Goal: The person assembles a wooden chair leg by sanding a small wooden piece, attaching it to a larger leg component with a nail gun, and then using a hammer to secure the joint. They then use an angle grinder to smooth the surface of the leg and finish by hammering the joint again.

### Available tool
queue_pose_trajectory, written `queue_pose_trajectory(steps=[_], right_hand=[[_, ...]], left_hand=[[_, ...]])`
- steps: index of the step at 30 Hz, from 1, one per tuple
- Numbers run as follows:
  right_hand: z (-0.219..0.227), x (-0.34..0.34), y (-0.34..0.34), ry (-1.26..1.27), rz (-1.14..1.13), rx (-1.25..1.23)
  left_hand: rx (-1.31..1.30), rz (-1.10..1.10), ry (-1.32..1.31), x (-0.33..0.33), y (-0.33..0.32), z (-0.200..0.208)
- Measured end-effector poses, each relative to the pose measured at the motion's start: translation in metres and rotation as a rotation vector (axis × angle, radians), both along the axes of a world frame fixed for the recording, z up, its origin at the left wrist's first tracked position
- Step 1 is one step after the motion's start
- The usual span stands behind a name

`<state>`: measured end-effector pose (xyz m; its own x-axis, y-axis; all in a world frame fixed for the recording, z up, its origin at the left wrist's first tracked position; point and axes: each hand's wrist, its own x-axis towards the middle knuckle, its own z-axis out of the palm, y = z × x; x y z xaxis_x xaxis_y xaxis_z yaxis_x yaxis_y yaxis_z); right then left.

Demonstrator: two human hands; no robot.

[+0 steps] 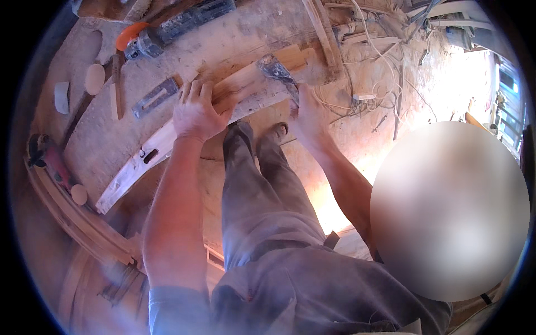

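Note:
A piece of wood (240,84) lies across the bench edge, with a pale board (131,159) along its near side. My left hand (198,111) is clamped over the wood, fingers over its top and thumb toward the right. In my right hand (308,117) is a dark, worn hand tool with a broad flat head (273,68), which rests on or just over the wood's right end. Its exact kind does not show. My right fingers are wrapped around its narrow part. A dark slotted metal plate (156,97) lies beside my left hand.
An angle grinder (167,28) with an orange disc lies at the far left. A second, reddish power tool (56,164) is at the left edge. Wood offcuts (95,79) lie about. Cables (385,100) trail at the right. A round blurred patch (449,212) covers the lower right.

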<state>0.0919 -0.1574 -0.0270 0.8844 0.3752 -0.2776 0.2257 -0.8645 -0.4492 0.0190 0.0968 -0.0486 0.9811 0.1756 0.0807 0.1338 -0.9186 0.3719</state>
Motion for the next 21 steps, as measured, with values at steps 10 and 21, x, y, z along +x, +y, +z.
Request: queue_pose_trajectory(steps=[10, 21], right_hand=[[0.003, -0.019, -0.004, -0.032, -0.088, 0.135], [-0.058, -0.025, -0.019, 0.123, -0.069, -0.059]], left_hand=[[-0.036, 0.006, 0.060, -0.003, -0.001, 0.000], [0.106, 0.045, 0.035, -0.021, 0.004, -0.024]])
